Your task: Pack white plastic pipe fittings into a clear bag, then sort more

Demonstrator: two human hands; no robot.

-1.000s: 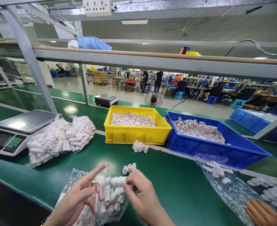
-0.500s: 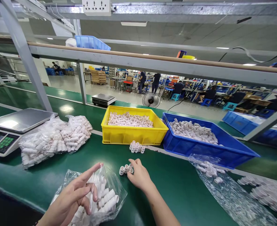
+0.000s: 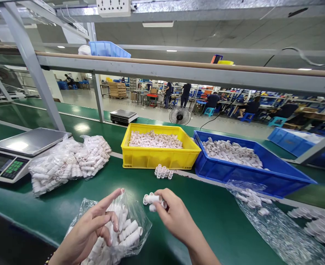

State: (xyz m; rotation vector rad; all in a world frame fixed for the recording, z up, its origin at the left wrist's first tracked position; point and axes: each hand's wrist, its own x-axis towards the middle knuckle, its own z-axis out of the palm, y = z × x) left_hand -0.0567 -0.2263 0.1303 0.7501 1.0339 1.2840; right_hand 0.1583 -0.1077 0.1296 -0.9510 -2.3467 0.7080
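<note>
At the lower left, my left hand [image 3: 95,224] keeps up the mouth of a clear plastic bag [image 3: 143,224], its index finger stretched along the film and the other fingers curled. White plastic pipe fittings [image 3: 131,231] fill this bag. My right hand [image 3: 176,213] pinches white pipe fittings [image 3: 153,199] between thumb and fingers, just right of the bag; how many it holds I cannot tell. Beside those fingertips, another white fitting [image 3: 145,200] shows on the green table [image 3: 206,213]. Farther back, a small cluster of upright fittings [image 3: 163,172] stands in front of the yellow bin.
A yellow bin [image 3: 159,158] and a blue bin [image 3: 247,175], both with white fittings inside, stand at the back. To the left are a filled bag [image 3: 71,162] and a scale [image 3: 27,141]. A flat plastic bag [image 3: 278,228] with loose fittings lies at the right.
My right hand has lifted fittings from the small group on the table and turned them sideways. My left hand keeps its pose at the bag. The view has shifted slightly.
</note>
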